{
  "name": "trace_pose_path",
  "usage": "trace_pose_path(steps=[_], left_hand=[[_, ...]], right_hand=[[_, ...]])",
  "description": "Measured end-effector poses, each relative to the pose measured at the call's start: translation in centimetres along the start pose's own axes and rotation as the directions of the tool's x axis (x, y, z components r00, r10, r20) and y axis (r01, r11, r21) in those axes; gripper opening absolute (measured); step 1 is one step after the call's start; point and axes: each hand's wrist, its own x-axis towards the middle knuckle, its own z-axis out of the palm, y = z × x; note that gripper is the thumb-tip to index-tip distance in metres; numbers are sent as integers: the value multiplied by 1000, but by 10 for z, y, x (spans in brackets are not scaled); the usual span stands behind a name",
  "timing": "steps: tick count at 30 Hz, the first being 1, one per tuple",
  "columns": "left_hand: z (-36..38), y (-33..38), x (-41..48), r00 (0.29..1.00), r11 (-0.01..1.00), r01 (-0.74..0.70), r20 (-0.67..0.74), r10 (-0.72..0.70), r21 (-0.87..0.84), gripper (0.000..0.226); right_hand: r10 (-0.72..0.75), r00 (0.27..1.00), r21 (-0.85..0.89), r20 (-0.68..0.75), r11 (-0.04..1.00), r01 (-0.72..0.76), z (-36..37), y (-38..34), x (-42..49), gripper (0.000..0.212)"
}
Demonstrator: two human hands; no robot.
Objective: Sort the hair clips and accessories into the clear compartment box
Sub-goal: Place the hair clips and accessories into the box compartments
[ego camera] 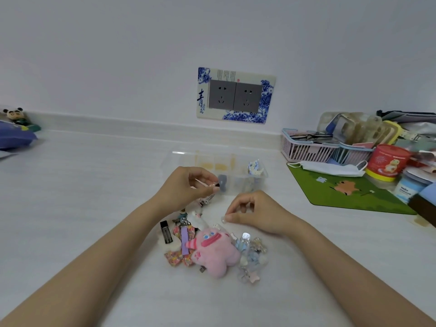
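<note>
Clips pile (207, 246) lay on tabletop (94, 208) below both hands; clear compartment box (236, 171) just beyond. Left hand (186, 187) pinched pink clip (207, 185); right hand (254, 212) pinched sm. clear piece (223, 218).

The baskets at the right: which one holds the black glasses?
The pink basket, the left one; black glasses lie on top. The blue basket beside it holds cases.

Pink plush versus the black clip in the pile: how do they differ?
The pink plush is bulky, soft and rounded; the black clip is flat, narrow and rectangular. The plush lies at the middle of the pile, partly over other pieces; the clip lies at its left edge, fully exposed. The plush has a face and a striped horn; the clip is plain. Both lie unsorted on the counter, untouched by either hand.
</note>
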Motion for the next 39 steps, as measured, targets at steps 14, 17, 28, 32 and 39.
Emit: trace_pose_path(steps=[14, 17, 28, 32, 39], left_hand=[[-8, 20, 51, 960, 957, -136, -205, 191, 255, 4], [0, 13, 66, 990, 938, -79, -83, 114, 338, 5], [-17, -13, 23, 975, 786, -154, -39, 220, 599, 51], [-27, -27, 11, 991, 764, -99, -2, 131, 638, 61], [-29, -34, 12, 989, 848, -142, 30, 147, 511, 51]], right_hand=[[133, 970, 264, -204, 961, -76, -6, 17, 12, 11], [125, 979, 277, -161, 958, -77, -9, 21, 12, 16], [-11, 958, 254, -285, 963, 87, -7, 7, 12, 8], [-152, 889, 109, -432, 970, 219, -24, -11, 24, 9], [-168, 896, -117, -411, 984, 131, -41, -19, 83, 4]])
